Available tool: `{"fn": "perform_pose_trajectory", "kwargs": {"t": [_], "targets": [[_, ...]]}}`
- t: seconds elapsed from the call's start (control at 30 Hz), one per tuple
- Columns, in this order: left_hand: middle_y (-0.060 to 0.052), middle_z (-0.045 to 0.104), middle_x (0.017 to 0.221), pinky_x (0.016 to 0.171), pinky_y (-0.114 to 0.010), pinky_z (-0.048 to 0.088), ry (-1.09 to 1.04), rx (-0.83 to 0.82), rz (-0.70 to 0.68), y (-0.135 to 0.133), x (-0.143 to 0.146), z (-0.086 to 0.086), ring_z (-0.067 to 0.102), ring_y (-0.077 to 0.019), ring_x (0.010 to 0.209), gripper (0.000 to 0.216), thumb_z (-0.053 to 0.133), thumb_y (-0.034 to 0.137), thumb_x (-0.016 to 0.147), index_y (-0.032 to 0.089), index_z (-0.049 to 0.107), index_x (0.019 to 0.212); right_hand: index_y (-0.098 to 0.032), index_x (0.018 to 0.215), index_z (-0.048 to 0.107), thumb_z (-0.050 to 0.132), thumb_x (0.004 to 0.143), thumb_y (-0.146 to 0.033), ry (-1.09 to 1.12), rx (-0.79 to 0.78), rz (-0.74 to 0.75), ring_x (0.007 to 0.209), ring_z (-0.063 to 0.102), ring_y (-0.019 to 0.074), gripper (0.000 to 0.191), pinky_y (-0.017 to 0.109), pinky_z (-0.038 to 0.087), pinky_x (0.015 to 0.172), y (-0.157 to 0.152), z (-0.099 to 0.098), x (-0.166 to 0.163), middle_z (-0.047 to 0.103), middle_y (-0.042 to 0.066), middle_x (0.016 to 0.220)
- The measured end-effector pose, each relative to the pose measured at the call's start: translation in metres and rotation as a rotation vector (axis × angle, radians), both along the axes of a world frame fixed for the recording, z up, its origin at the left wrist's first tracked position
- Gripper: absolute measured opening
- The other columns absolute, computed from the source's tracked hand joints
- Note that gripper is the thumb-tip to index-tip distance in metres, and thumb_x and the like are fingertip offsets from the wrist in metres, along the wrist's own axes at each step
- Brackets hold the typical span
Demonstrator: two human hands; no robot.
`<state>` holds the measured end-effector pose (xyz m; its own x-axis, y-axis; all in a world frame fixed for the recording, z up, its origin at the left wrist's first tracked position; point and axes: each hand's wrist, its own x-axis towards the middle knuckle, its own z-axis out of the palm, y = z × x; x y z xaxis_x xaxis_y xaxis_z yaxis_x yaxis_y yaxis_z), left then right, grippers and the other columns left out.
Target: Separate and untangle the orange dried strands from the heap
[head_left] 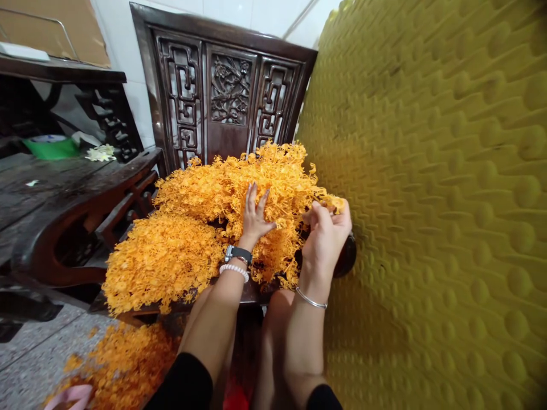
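A big heap of small orange plastic flower pieces (192, 228) lies on the seat of a dark carved wooden chair (222, 85). My left hand (255, 213) rests on the heap with its fingers spread; a watch and a bead bracelet sit on that wrist. Just to its right, my right hand (327, 228) is closed in a pinch on an orange flower piece (333, 202) at the heap's right edge, and a thin bangle circles that wrist.
A large yellow foam sheet (427, 199) with a bumpy surface stands close on the right. More orange pieces (123, 359) lie spilled on the grey floor. On the left, a dark wooden table (64, 176) carries a green lid and white flowers.
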<state>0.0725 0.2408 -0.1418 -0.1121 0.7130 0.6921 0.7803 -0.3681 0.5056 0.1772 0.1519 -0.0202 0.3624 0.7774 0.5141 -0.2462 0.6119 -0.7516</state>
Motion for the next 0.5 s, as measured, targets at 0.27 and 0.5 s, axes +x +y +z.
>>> {"fn": "perform_pose_trajectory", "kwargs": {"t": [0.27,0.5], "targets": [[-0.010,0.021,0.149,0.115,-0.045,0.009,0.224,0.046,-0.130,-0.019,-0.014,0.015,0.004,-0.0253,0.141,0.066,0.050,0.057,0.078,0.023,0.037,0.134,-0.021,0.068,0.037,0.057,0.068,-0.017,0.126,0.128,-0.040,0.042,0.042,0.0062,0.020,0.019,0.034,0.046,0.017,0.006,0.030,0.048,-0.010,0.047],[-0.006,0.023,0.150,0.115,-0.052,0.006,0.306,0.045,-0.129,-0.024,-0.017,0.022,0.005,-0.0260,0.141,0.048,0.037,0.020,0.090,0.028,0.035,0.137,-0.020,0.062,0.035,0.056,0.064,-0.012,0.166,-0.058,-0.008,0.039,0.035,0.0042,0.023,0.017,0.030,0.042,0.008,0.007,0.035,0.040,-0.011,0.043]]}}
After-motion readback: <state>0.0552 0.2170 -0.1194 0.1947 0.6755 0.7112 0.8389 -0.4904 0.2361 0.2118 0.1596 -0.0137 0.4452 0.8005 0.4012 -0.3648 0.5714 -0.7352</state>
